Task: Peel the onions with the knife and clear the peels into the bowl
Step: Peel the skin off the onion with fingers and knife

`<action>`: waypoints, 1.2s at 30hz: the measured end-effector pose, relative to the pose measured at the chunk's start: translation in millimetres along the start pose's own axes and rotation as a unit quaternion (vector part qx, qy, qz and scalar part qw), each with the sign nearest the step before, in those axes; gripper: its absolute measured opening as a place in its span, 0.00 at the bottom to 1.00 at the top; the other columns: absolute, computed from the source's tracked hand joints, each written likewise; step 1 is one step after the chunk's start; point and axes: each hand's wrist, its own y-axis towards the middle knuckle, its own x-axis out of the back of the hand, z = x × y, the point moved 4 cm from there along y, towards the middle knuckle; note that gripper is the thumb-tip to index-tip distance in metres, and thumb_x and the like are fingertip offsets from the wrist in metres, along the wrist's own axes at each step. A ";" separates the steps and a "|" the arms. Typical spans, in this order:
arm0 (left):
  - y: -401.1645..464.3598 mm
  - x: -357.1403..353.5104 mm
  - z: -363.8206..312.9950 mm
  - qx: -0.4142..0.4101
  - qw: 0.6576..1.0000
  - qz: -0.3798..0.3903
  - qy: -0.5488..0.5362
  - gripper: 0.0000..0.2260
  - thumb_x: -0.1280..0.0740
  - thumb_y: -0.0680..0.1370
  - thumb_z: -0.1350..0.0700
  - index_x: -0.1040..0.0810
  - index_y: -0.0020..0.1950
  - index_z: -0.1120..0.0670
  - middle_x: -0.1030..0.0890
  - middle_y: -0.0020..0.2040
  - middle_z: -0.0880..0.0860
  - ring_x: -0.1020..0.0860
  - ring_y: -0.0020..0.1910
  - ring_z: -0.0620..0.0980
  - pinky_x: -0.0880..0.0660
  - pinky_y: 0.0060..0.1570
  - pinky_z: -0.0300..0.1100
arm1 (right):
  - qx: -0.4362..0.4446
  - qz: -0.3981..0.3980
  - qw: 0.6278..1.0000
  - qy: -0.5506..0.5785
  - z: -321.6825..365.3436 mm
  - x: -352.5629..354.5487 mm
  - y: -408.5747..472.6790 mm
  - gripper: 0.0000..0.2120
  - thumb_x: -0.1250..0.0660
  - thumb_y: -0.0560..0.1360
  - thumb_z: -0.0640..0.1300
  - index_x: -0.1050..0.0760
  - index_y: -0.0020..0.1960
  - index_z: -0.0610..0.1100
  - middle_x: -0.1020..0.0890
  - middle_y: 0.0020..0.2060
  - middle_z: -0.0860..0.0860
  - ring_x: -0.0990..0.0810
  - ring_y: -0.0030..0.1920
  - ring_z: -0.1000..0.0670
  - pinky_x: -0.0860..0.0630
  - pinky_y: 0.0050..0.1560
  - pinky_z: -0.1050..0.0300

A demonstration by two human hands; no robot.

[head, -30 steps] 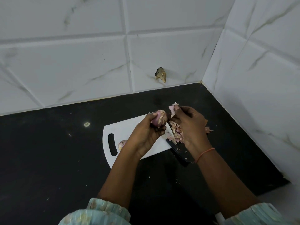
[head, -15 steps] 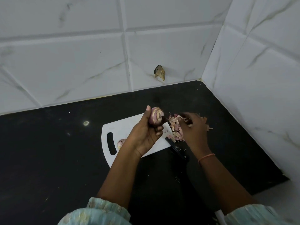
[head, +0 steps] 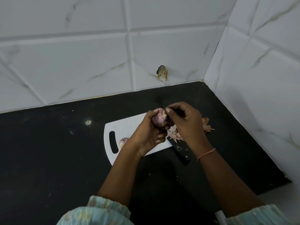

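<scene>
Mid-peel on a red onion [head: 159, 117], held up just above the far edge of the white cutting board [head: 129, 127]. Left hand [head: 146, 133] curled round it from below, right hand [head: 185, 120] pinching a flap of skin at the top. Second onion [head: 123, 141] sitting on the board beside its handle slot. Peel pile [head: 206, 125] off the board's right end, black-handled knife [head: 180, 149] lying idle at the near right corner. No bowl visible. Next, probably: tear that flap clear, drop it on the pile, turn the onion.

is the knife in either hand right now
No, the knife lies on the counter while both hands work the onion.
</scene>
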 end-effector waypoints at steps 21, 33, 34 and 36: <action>0.1 -9.7 7.2 -0.023 0.972 -0.083 -0.220 0.17 0.45 0.86 0.49 0.25 0.62 0.60 0.19 0.48 0.59 0.20 0.54 0.56 0.19 0.53 0.51 | 0.027 -0.024 0.999 -0.024 11.0 -4.3 -30.1 0.13 0.25 0.72 0.47 0.23 0.55 0.51 0.20 0.50 0.56 0.21 0.51 0.59 0.26 0.49 0.69; -1.3 -9.7 -6.4 -0.101 0.976 -0.067 -0.179 0.10 0.41 0.84 0.60 0.27 0.63 0.61 0.19 0.54 0.61 0.18 0.50 0.55 0.18 0.50 0.47 | 0.054 -0.047 0.997 -0.013 3.3 8.6 -22.6 0.05 0.29 0.75 0.37 0.18 0.51 0.40 0.16 0.43 0.54 0.17 0.46 0.58 0.19 0.49 0.59; -1.7 -11.0 -7.3 -0.106 0.974 -0.071 -0.187 0.10 0.42 0.83 0.60 0.28 0.63 0.60 0.19 0.55 0.62 0.18 0.51 0.56 0.18 0.50 0.47 | 0.056 -0.049 0.997 -0.014 3.3 7.7 -22.3 0.05 0.29 0.76 0.37 0.18 0.51 0.40 0.16 0.43 0.53 0.17 0.46 0.57 0.19 0.49 0.58; -1.6 -11.2 -10.0 -0.116 0.969 -0.080 -0.203 0.10 0.42 0.83 0.61 0.29 0.63 0.60 0.20 0.55 0.63 0.19 0.52 0.58 0.18 0.50 0.48 | 0.044 -0.052 0.998 -0.005 2.7 5.7 -21.5 0.05 0.31 0.77 0.36 0.18 0.52 0.39 0.16 0.44 0.52 0.17 0.46 0.56 0.19 0.49 0.57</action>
